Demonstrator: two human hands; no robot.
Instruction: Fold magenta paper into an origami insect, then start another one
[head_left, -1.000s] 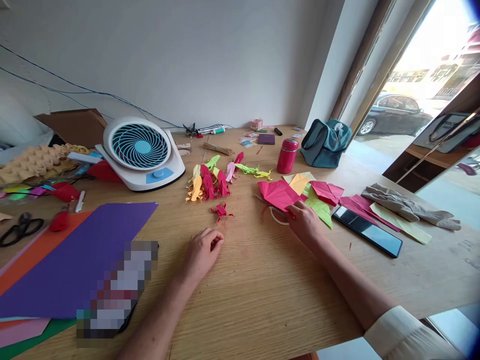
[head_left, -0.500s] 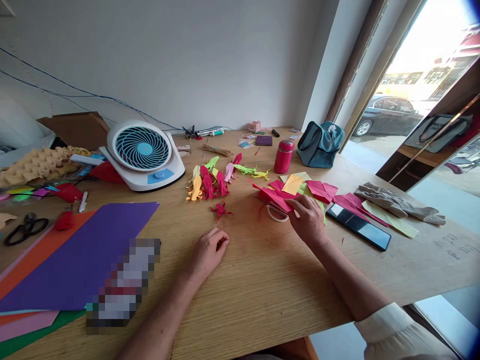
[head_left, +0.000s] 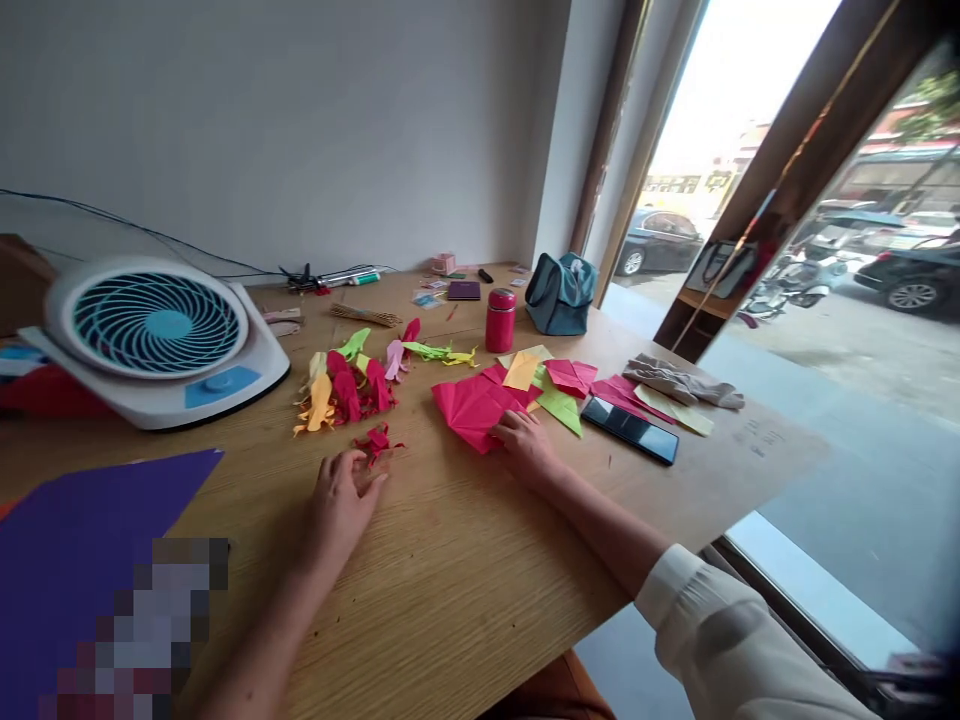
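Note:
My right hand [head_left: 523, 445] has its fingers closed on the near right edge of a creased red sheet of paper [head_left: 472, 405], which lies spread over the table with fold lines showing. Behind it are folded paper pieces in red, an orange one [head_left: 520, 370] and a lime green one [head_left: 559, 405]. My left hand [head_left: 343, 500] is open, thumb apart from the curled fingers, just in front of a small red folded-paper figure [head_left: 379, 440]. Whether its fingertips touch the figure I cannot tell. Several more paper figures [head_left: 345, 385] in red, orange, green and pink sit together beyond it.
A white fan [head_left: 161, 320] stands at left, above a purple sheet [head_left: 90, 530]. A red flask [head_left: 500, 322] and a teal bag [head_left: 562, 295] are at the back. To the right lie a phone [head_left: 630, 430] and grey gloves [head_left: 682, 380]. A pixelated patch covers something lower left.
The view has turned right. My right hand has brought the red sheet down and leftward, spread open; the scissors handle seen beneath it is now hidden. My left hand has opened and moved towards the red figure.

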